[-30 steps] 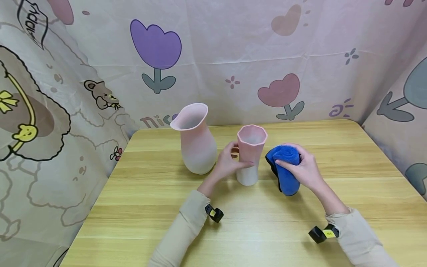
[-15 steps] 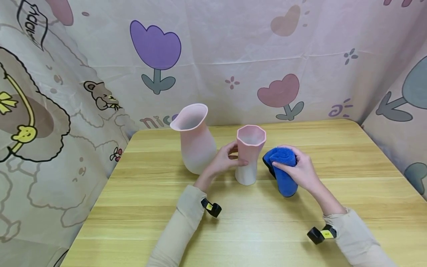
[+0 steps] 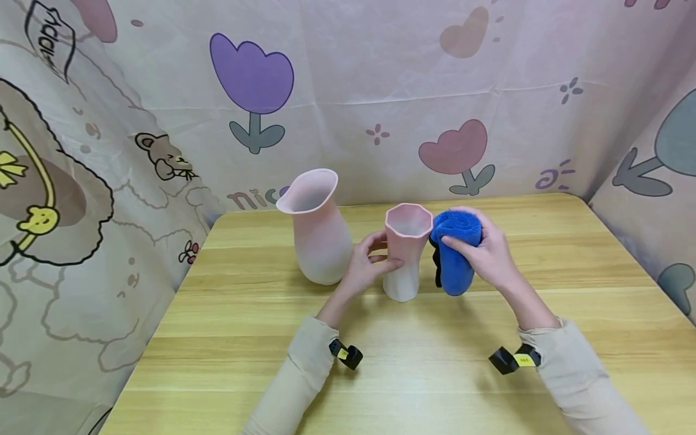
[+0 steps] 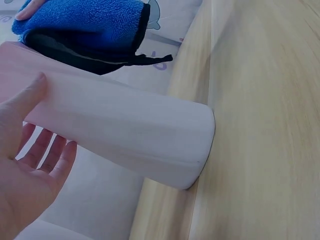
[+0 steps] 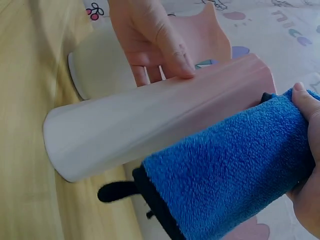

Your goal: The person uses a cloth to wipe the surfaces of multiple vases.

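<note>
A pink-to-white faceted vase (image 3: 402, 266) stands upright on the wooden table. My left hand (image 3: 367, 263) holds it from the left side, thumb in front and fingers behind, as the left wrist view also shows. In my right hand (image 3: 492, 251) is a folded blue towel (image 3: 458, 260) with black edging and a black loop. The towel hangs above the table, close to the vase's right side near the rim; whether they touch I cannot tell. To the left of my left hand stands a wider vase (image 3: 322, 241) with a flared rim, pink above and white below.
A wooden table (image 3: 228, 338) carries both vases. Behind it hangs a printed cloth (image 3: 348, 72) with flowers and bears, which also covers the left and right sides. Each sleeve bears a small black wrist camera (image 3: 348, 355).
My right hand has first dipped slightly, then lifted the blue towel and brought it left, nearer the faceted vase's rim. My left hand and both vases have stayed almost in place.
</note>
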A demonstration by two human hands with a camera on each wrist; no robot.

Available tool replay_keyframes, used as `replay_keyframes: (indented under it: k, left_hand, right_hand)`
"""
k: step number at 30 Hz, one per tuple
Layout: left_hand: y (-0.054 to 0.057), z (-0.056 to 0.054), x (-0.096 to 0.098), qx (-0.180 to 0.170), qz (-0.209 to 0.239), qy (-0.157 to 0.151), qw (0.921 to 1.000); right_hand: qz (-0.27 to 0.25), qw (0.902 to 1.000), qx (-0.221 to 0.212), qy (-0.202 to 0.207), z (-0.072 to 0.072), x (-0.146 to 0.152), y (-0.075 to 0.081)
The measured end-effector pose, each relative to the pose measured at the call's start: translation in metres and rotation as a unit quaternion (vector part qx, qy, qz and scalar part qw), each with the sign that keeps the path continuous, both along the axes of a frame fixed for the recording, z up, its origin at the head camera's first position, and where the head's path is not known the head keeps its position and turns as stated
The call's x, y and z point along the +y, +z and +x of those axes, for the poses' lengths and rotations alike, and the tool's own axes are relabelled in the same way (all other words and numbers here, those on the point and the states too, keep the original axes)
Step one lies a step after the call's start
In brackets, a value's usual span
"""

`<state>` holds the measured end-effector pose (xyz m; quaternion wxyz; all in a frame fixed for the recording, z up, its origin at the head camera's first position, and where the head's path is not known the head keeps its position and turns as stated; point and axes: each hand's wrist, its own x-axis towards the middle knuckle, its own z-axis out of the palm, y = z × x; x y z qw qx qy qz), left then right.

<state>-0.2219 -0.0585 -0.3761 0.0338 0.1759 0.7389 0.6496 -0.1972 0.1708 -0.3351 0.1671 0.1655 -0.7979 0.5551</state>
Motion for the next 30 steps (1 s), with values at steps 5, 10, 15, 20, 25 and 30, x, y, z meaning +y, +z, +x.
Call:
replay_keyframes:
  k: [5, 10, 15, 20, 25, 30]
  left_hand:
    - [0.01, 0.007, 0.001, -0.004, -0.004, -0.002, 1.0]
    - [0.014, 0.008, 0.001, -0.007, -0.005, -0.002, 1.0]
    - [0.013, 0.008, 0.0, -0.006, -0.003, -0.004, 1.0]
    - [0.013, 0.007, -0.001, -0.003, -0.001, -0.008, 1.0]
    - [0.012, 0.007, -0.002, -0.004, -0.003, -0.007, 1.0]
    - [0.012, 0.006, -0.001, -0.004, -0.005, -0.007, 1.0]
  right_hand:
    - [-0.009, 0.9998, -0.01, 0.012, -0.003, -0.005, -0.004]
    - [-0.004, 0.9993, -0.022, 0.031, -0.007, -0.008, -0.015]
    - [0.046, 0.9967, -0.052, 0.042, -0.01, -0.01, -0.028]
    - [0.092, 0.9903, -0.082, 0.065, -0.014, -0.01, -0.04]
    - [0.124, 0.9843, -0.089, 0.089, -0.016, -0.009, -0.05]
    - [0.166, 0.9767, -0.09, 0.102, -0.017, -0.007, -0.054]
